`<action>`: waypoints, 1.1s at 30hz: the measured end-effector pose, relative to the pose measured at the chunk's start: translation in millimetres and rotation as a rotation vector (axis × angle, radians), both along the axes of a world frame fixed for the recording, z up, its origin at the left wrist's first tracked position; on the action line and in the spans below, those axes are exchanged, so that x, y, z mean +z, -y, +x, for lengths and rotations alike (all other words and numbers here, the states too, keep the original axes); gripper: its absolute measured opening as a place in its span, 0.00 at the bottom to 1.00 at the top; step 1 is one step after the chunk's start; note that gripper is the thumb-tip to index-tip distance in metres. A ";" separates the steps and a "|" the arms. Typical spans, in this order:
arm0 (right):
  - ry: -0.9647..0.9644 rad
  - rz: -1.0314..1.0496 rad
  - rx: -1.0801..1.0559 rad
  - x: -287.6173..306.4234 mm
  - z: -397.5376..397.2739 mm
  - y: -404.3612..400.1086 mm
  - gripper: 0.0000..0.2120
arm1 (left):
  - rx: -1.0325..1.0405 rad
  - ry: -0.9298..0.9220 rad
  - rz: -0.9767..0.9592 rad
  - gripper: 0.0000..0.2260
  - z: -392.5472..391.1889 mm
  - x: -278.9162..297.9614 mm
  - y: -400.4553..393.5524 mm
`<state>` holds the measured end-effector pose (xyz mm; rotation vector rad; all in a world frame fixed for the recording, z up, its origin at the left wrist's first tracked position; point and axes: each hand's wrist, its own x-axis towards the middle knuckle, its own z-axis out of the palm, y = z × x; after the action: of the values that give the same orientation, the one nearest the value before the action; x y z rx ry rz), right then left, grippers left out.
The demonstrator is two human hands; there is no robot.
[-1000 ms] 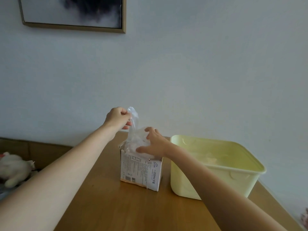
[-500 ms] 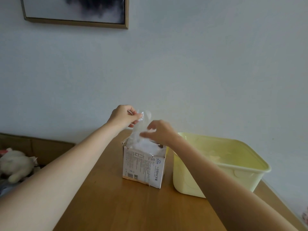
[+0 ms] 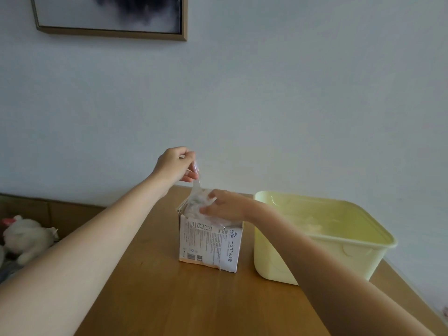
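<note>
Right hand (image 3: 228,206) drops back onto glove box (image 3: 211,243), relaxed fingers pressing pile (image 3: 192,206); left hand (image 3: 173,164) pinches clear glove (image 3: 196,177), now stretched taut: nearly free.

A home room: a framed picture (image 3: 110,18) hangs on the wall, a plush toy (image 3: 26,237) lies beside the wooden bench (image 3: 169,299).
</note>
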<state>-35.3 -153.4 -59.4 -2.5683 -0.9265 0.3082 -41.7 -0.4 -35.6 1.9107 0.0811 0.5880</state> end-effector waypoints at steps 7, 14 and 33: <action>-0.059 -0.262 0.064 -1.5 -0.9 -3.2 0.23 | -0.017 0.182 -0.255 0.14 5.1 37.0 11.6; -0.050 -0.047 -0.087 8.0 -3.4 4.3 0.35 | -0.085 0.240 -0.197 0.12 -0.8 69.8 44.1; -0.257 0.895 -0.082 75.8 -10.4 90.2 0.10 | -0.514 -0.210 0.096 0.40 -17.0 60.6 93.4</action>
<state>-45.7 -243.6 16.5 -1.6896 -0.6503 0.1416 -58.8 -93.8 24.9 1.9776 -0.3012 0.0447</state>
